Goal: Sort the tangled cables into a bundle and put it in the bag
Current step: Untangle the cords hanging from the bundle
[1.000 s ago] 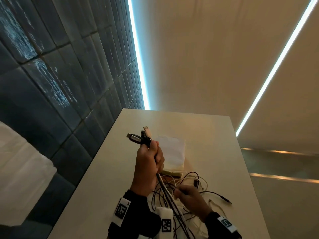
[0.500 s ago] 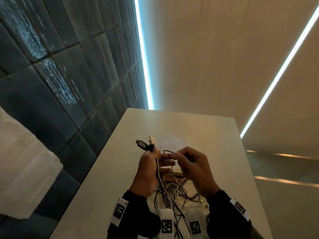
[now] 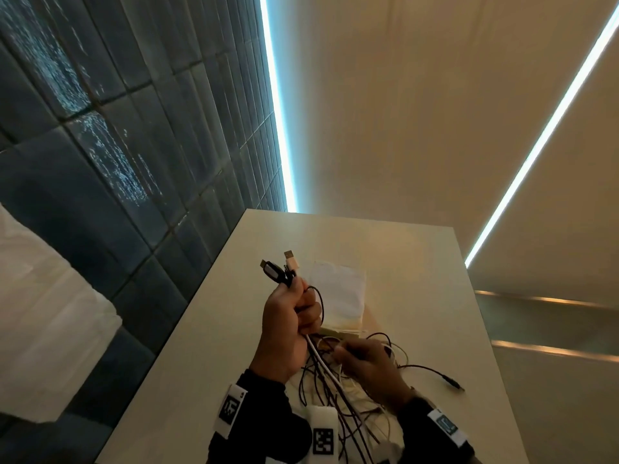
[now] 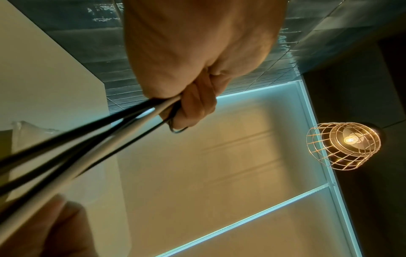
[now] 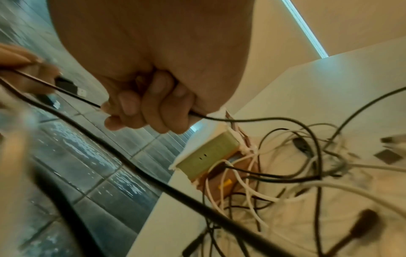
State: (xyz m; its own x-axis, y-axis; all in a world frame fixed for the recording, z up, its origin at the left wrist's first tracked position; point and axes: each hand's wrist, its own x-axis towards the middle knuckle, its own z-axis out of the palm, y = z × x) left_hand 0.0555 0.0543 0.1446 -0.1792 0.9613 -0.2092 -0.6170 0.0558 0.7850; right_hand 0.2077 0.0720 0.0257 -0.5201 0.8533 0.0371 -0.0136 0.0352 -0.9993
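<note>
Gripping gathered cables (image 3: 321, 360), left hand (image 3: 288, 326); right hand (image 3: 368, 370) pinches one.

Bag (image 3: 338, 298) behind cables (image 3: 338, 393) — on table (image 3: 418, 262)

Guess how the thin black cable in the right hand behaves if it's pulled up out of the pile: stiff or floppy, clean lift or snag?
Probably floppy: the thin black cable sags in a curve just past the right hand. Likely to snag, since it runs into the tangled cables on the table, crossing white and black loops. Probably light; a fingertip pinch holds it.
</note>
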